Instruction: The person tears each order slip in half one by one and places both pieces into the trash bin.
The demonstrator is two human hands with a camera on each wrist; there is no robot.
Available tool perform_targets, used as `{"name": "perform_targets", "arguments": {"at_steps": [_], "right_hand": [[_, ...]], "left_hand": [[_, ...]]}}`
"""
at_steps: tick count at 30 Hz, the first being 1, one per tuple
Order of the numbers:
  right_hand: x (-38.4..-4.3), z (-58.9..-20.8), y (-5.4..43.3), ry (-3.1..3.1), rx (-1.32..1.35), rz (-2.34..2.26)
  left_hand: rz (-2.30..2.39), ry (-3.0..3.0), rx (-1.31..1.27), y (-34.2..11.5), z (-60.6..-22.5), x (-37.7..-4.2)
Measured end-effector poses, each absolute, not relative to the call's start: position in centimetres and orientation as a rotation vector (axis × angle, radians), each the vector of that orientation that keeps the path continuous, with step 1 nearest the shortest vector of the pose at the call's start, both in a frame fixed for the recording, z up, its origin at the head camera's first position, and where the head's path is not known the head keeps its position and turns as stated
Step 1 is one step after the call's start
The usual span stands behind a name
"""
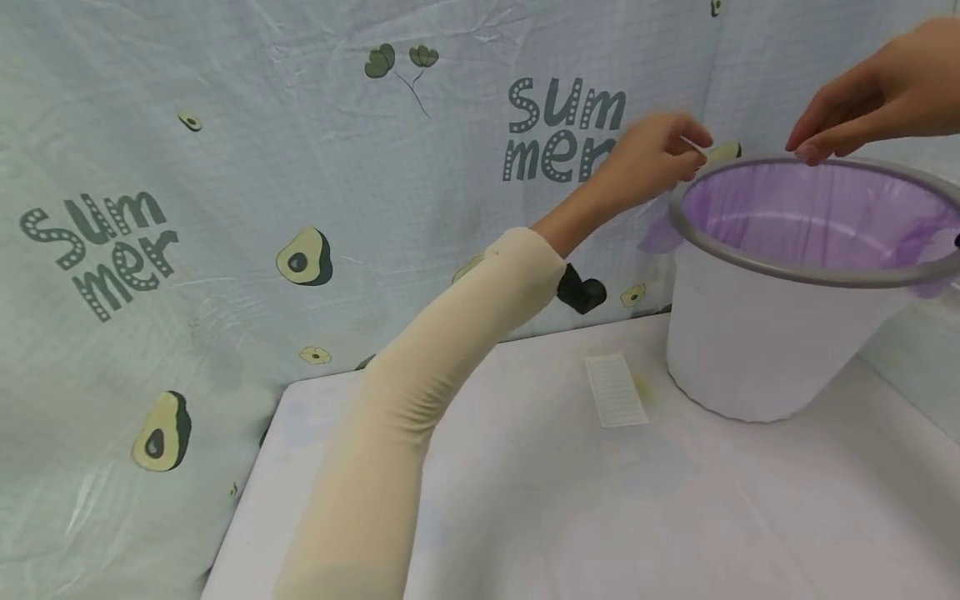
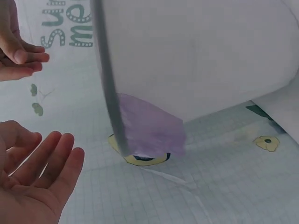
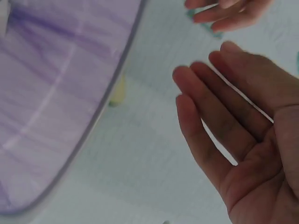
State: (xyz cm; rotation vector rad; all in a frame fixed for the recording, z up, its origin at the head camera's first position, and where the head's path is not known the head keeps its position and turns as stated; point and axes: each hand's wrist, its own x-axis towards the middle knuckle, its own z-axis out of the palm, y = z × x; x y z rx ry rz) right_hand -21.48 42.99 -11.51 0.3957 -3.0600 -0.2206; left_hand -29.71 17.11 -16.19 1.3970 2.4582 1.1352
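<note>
A white trash bin (image 1: pixel 750 342) with a grey rim (image 1: pixel 787 277) stands at the right of the table. Inside it is a translucent purple trash bag (image 1: pixel 817 204), whose edge folds out over the rim at the left. My left hand (image 1: pixel 660 154) is raised just left of the rim, fingers loosely bent and holding nothing. In the left wrist view its palm (image 2: pixel 37 182) shows empty. Over the far side of the rim hovers my right hand (image 1: pixel 892 92), fingers slightly bent. The right wrist view shows that palm (image 3: pixel 252 158) empty beside the bin.
A small white lined card (image 1: pixel 616 390) lies on the white table (image 1: pixel 540 483), left of the bin's base. Behind the table hangs a pale cloth (image 1: pixel 247 167) printed with avocados, flowers and lettering.
</note>
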Motion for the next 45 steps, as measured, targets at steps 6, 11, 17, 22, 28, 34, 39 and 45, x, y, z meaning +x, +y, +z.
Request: {"name": "perform_targets", "arguments": {"at_steps": [6, 11, 17, 22, 28, 34, 39, 45], "right_hand": [[-17.3, -13.8, 38.6, -2.745, 0.533, -0.058], [-15.1, -16.5, 35.0, -2.608, 0.731, 0.032], [-13.8, -20.0, 32.1, -2.591, 0.864, 0.179], [-13.3, -22.7, 30.6, -2.580, 0.912, 0.256], [-13.4, -26.4, 29.7, -2.521, 0.950, 0.332], [-13.5, -30.1, 28.8, -2.517, 0.919, 0.408], [-13.4, -32.6, 27.9, -2.566, 0.814, 0.453], [-13.8, -35.8, 26.9, -2.683, 0.688, 0.551]], "left_hand": [[1.064, 2.499, 1.532, 12.5, -18.0, -27.8], [1.013, 2.494, 1.625, 9.1, -20.0, -26.2], [1.006, 2.517, 1.670, 5.7, -22.4, -25.2], [0.921, 2.601, 1.646, 3.4, -23.9, -24.1], [0.793, 2.687, 1.713, 1.8, -26.0, -23.0], [0.682, 2.639, 1.881, 0.9, -28.4, -22.2], [0.577, 2.600, 1.975, 0.9, -30.5, -22.7], [0.477, 2.547, 2.058, 1.5, -33.5, -24.1]]}}
